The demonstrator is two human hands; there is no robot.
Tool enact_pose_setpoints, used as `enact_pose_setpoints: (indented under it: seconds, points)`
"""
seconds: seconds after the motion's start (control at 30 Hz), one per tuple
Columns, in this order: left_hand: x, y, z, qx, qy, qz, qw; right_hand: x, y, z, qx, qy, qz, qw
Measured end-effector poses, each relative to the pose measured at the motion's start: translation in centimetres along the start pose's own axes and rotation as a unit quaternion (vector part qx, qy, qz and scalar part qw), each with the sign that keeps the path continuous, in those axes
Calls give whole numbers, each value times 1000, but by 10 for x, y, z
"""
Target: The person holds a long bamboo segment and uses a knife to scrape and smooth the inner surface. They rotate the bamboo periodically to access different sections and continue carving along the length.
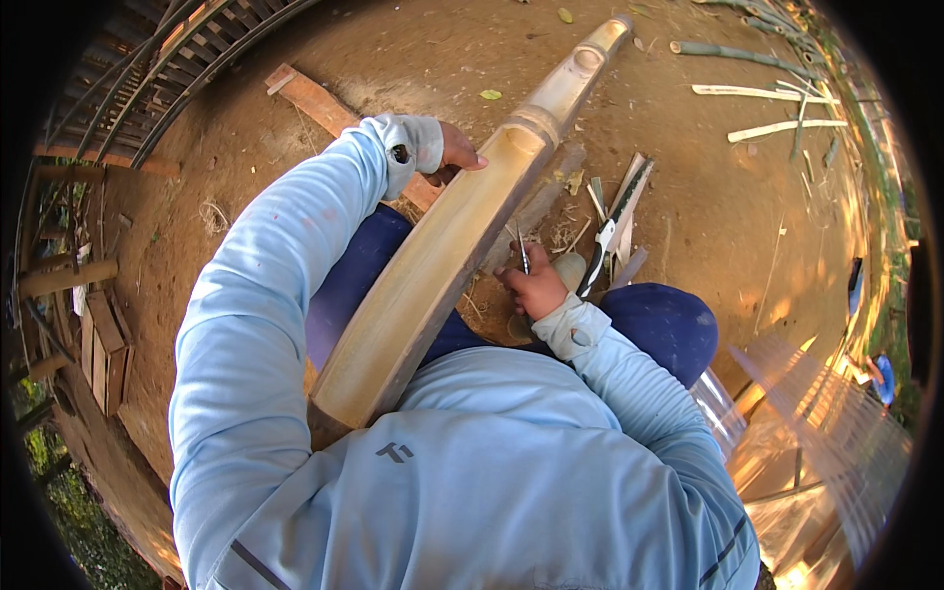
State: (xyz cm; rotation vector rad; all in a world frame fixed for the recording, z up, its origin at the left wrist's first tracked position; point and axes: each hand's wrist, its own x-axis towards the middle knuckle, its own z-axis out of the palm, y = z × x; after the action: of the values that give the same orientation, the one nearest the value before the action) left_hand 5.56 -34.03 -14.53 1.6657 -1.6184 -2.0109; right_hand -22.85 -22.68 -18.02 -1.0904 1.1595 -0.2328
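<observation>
My left hand [454,152], near 12 o'clock, has its thumb on the edge of the half bamboo [444,258], and the fingers look curled below, so I am gripping it. My right hand [539,285], just toward 3 o'clock from the middle, is wrapped around a small knife [524,258]. Its thin tip points to 12 and looks apart from the bamboo. The bamboo runs from 7 o'clock, by my shirt [482,398], up to 1 o'clock, hollow side up.

The bamboo is already split the long way, so that part looks done. The long bit close to me looks smooth inside. The far part looks less done, I think, because the bumpy joints [536,120] are still on there.

Now I count. One half bamboo, one small knife. Two bumpy joints show well, and maybe one more at the tip. Two long pale strips [737,92] lie at 2 o'clock. One green pole [733,51] lies clear at 1 to 2 o'clock; the others past it are too bunched to count. One reddish board [317,101] is at 11 o'clock, and one wooden box [102,352] at 9.
</observation>
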Motion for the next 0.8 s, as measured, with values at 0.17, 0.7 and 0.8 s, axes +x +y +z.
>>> enact_pose_setpoints:
  seconds: [0.17, 0.7, 0.8]
  points:
    - [11, -5, -1, -44, -17, 14, 999, 10, 31, -10, -231, 21, -141, 963]
    - [10, -14, 3, -49, -6, 37, 998, 10, 24, -1, -110, 81, -70, 988]
    - [9, -12, 3, -17, 13, 29, 999, 9, 17, -1, -89, 68, -66, 991]
